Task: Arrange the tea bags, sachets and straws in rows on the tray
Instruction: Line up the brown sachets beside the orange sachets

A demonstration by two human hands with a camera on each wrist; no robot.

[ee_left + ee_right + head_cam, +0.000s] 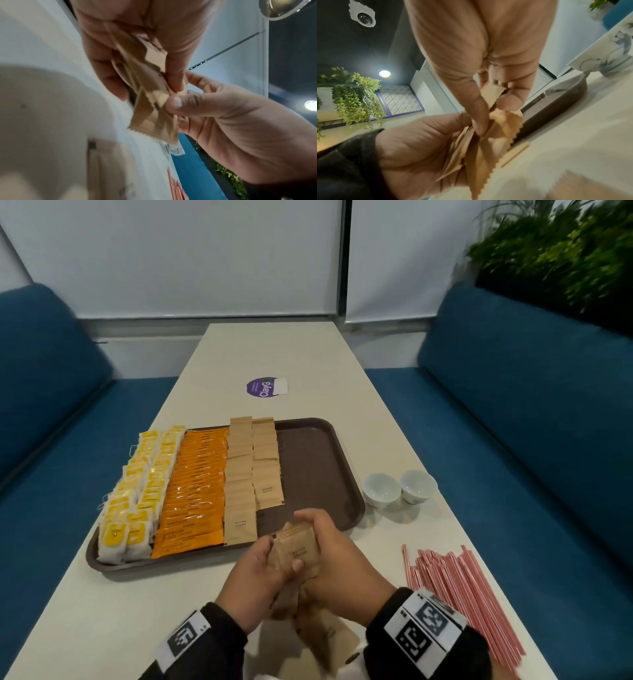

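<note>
Paper sugar sachets (297, 553) pinched btwn left hand (255, 580) & right hand (337, 563) (loose stack): could slip, scatter over tray (318, 470).

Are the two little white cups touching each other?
Cannot tell. In the head view the left cup and the right cup stand rim to rim, with no plain gap or contact.

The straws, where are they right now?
In the head view the pink straws lie in a loose pile on the table, off the tray, at the person's right, nearer than the two white cups.
</note>
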